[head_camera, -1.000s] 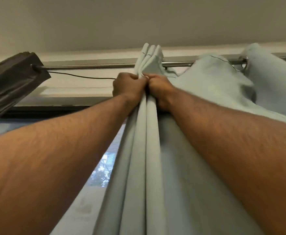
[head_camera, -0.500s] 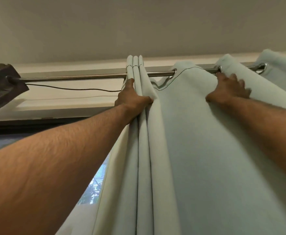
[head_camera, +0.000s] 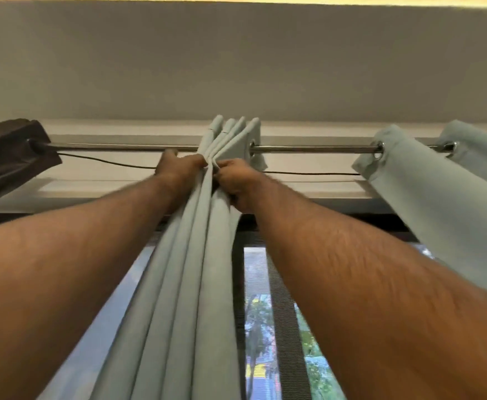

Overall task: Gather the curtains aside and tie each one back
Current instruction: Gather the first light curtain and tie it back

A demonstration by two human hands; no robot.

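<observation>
Dim room, daylight through the window (head_camera: 258, 313), forearms motion-blurred.

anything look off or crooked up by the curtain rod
Yes. A thin dark cord sags loosely below the curtain rod instead of running taut. The last fold of the gathered pale curtain, by its eyelet, flares rightward, untucked, above the right hand.

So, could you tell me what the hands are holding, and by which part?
Both the left hand and right hand grip the gathered curtain just below the rod.
</observation>
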